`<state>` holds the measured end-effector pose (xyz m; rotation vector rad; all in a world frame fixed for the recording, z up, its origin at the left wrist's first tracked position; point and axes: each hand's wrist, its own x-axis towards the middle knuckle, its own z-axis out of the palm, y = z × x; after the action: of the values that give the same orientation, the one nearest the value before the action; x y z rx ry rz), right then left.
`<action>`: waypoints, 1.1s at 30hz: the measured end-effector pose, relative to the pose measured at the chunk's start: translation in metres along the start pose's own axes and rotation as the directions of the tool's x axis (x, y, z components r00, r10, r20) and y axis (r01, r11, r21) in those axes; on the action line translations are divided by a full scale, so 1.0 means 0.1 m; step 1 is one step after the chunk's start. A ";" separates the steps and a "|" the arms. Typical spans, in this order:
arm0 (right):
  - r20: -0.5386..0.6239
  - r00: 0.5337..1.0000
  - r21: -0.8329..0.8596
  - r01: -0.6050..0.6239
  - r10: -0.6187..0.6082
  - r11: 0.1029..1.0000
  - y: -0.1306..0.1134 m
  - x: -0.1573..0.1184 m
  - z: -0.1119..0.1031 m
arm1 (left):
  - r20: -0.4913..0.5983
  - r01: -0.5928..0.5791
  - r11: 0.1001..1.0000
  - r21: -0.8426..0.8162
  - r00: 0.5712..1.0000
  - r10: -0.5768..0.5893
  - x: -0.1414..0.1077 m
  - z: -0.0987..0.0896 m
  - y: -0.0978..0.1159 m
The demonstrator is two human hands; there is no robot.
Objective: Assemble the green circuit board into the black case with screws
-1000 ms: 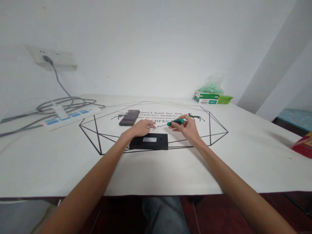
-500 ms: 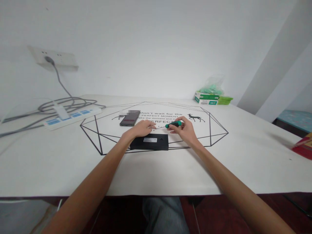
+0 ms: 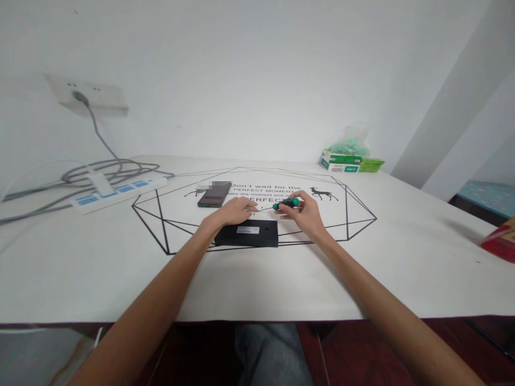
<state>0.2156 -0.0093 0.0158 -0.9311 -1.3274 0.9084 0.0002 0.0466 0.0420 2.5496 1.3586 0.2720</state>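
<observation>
A green-and-black screwdriver is in my right hand, its fingers wrapped round the handle. The thin shaft points left, toward the fingertips of my left hand. Those fingers are bent together at the shaft's tip, and whatever they pinch is too small to make out. Just in front of my left hand lies a flat black box-shaped device with a white label on top. A few tiny dark pieces, too small to identify, sit on the table beside the left fingertips.
A phone lies behind my left hand. On the left are a white power strip and coiled grey cables. Green-and-white boxes with a plastic bag stand at the back right. A red box is at the right edge.
Both hands and the screwdriver stay almost where they were. The whole view has shifted very slightly; the black device lies in the same place.
</observation>
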 end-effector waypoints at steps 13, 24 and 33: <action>-0.066 0.998 0.078 0.008 -0.003 0.997 -0.07 0.00 -0.03 | -0.122 0.023 0.998 -0.052 0.992 -0.029 0.01 -0.01 -0.09; -0.404 0.910 0.110 0.151 -0.094 0.983 -0.32 0.08 -0.32 | 0.142 -0.162 0.978 -0.128 0.973 0.180 -0.19 -0.06 0.31; -0.500 0.864 0.158 0.166 -0.066 0.973 -0.35 0.11 -0.45 | 0.118 -0.246 0.966 -0.078 0.960 0.254 -0.21 0.02 0.50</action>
<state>0.2617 -0.0140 0.0511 -0.8452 -0.8272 0.6350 0.0286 0.0013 0.0534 2.6350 0.9672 0.1893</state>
